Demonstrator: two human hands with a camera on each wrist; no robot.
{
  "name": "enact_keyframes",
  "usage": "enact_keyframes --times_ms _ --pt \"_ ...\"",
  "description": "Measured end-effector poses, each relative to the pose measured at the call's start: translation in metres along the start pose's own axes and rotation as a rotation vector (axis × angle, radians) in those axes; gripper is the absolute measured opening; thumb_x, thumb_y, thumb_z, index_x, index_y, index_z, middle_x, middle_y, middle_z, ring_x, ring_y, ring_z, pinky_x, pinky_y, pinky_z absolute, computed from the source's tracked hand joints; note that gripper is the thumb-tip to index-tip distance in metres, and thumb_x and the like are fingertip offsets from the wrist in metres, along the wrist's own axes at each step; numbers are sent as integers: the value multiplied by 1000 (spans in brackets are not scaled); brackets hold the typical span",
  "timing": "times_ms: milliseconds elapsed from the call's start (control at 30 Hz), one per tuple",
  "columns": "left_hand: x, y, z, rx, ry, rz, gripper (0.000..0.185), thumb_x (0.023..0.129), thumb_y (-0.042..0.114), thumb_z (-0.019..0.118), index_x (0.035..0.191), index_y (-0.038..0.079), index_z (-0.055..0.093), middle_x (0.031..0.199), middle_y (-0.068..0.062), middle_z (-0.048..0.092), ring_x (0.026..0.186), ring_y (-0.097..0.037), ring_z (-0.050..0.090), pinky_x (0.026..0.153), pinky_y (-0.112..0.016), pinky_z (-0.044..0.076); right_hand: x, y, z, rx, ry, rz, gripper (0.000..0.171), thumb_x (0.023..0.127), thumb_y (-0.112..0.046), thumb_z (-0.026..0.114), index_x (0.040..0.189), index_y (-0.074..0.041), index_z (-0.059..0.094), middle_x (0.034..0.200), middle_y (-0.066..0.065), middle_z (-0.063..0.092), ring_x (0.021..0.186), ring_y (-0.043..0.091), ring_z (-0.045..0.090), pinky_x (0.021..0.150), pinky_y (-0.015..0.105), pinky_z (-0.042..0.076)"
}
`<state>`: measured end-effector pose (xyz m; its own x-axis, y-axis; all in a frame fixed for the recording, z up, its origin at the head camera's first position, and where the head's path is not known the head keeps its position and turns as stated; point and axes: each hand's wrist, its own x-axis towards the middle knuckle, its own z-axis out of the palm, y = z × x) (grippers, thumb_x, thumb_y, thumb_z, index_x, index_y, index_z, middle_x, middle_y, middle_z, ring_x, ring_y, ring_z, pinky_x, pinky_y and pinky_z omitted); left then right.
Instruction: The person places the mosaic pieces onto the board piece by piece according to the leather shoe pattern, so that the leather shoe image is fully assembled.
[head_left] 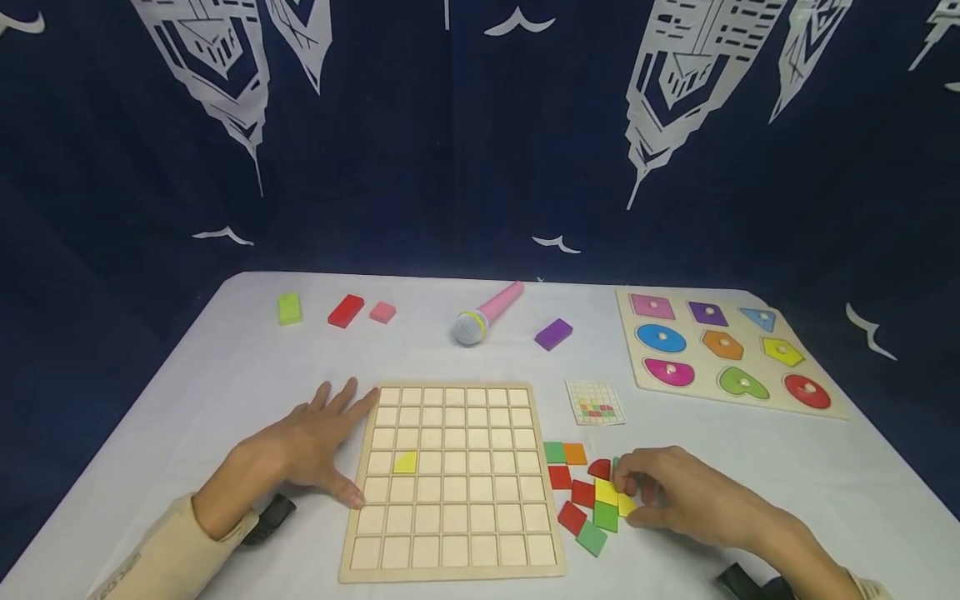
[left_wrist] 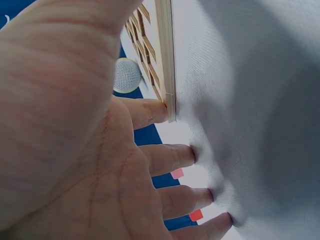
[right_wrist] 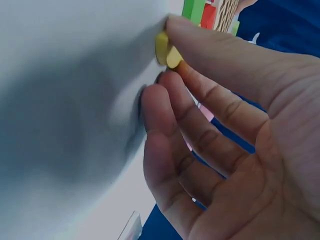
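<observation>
A wooden grid board [head_left: 453, 575] lies flat, with one yellow tile [head_left: 405, 462] in a cell toward its left side. My left hand [head_left: 322, 442] is spread beside the board, thumb and index finger touching its left edge; the other fingertips rest on the cloth in the left wrist view. At the right of the board is a loose cluster of red, green, orange and yellow tiles, among them a green tile [head_left: 592, 538]. Over its right side, my right hand [head_left: 682, 496] pinches a yellow rounded tile [right_wrist: 161, 48] between thumb and index finger, low over the tabletop.
A small pattern card [head_left: 595, 402] lies beyond the tiles. Farther right is a shape puzzle board [head_left: 720, 400]. Along the back are a pink toy microphone [head_left: 487, 314], a purple block [head_left: 553, 334], a red block [head_left: 346, 311], a pink block [head_left: 382, 312] and a lime block [head_left: 289, 308].
</observation>
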<state>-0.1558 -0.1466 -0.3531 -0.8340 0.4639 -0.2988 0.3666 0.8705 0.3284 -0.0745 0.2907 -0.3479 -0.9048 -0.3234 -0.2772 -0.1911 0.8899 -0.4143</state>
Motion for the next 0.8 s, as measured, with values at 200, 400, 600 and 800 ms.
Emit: enact_keyframes --times_ms 200,400,600,800 --pt "0 0 0 -5 2 -7 139 48 55 94 160 12 24 165 -27 13 148 -58 6 115 -72 19 -4 4 5 2 64 -57 30 73 -25 89 96 -23 71 83 -18 61 72 2 50 64 18 50" --pt "0 2 -1 11 2 -19 138 49 55 94 160 12 24 165 -27 13 148 -58 7 114 -72 20 -4 3 7 -24 84 -8 30 73 -22 89 99 -19 74 83 -18 63 71 2 50 64 17 49" --pt "-1 2 -2 12 5 3 137 49 55 93 160 12 24 164 -28 13 147 -59 7 114 -72 21 -7 -1 -2 -96 56 31 29 74 -23 88 101 -24 76 81 -19 61 73 3 50 67 19 49" --pt "-2 1 -1 13 9 -1 138 48 55 93 160 12 25 164 -28 14 147 -59 7 114 -72 21 1 -18 -10 -73 58 -83 28 76 -27 87 102 -25 76 88 -20 65 77 3 53 70 21 52"
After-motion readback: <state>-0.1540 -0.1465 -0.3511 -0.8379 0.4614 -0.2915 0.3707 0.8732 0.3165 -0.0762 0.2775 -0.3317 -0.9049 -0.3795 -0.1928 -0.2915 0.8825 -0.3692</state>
